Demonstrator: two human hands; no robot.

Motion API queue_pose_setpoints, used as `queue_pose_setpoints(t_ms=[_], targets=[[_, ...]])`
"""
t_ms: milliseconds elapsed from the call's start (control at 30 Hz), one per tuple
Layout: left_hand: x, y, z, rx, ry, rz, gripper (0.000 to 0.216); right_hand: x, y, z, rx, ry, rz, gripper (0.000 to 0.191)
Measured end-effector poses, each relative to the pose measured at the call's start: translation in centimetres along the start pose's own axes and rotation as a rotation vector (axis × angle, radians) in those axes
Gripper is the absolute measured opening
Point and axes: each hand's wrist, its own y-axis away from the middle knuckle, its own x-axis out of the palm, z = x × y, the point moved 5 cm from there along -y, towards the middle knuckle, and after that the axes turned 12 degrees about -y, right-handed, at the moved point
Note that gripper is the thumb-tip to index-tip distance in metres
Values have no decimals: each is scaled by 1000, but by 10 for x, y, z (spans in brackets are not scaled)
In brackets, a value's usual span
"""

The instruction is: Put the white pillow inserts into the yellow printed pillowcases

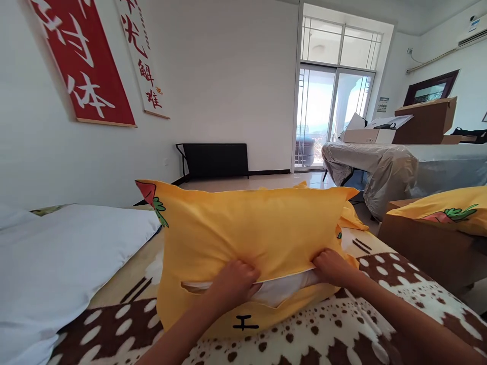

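Observation:
A yellow pillowcase (243, 218) stands propped up in front of me on the bed, with a carrot print at its upper left corner. Its opening runs across the lower part, and a white pillow (281, 290) shows inside the slit. My left hand (238, 279) is closed on the upper edge of the opening near the middle. Farther right, my right hand (330, 266) grips the same edge with the fingers curled in. Part of the fingers of both hands is hidden by the cloth. Below the slit a small dark print shows on the lower flap.
White pillows (95, 248) lie at the left on a brown and cream patterned blanket (380, 309). Another yellow pillowcase (456, 210) rests on a cardboard box (422, 248) at the right. Behind are a plastic-covered table (384, 162) with boxes and a black folded panel (216, 159) against the wall.

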Motion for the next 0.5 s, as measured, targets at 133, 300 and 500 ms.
queue_pose_setpoints(t_ms=[133,300,500], targets=[[2,15,-12,21,100,96,9,-38,25,-30,-121,-705,197,25],[-18,44,-27,51,167,96,6,-81,51,-144,295,-1165,-940,60],[-23,58,-60,31,155,146,11,-71,22,-135,192,-1585,-889,60]])
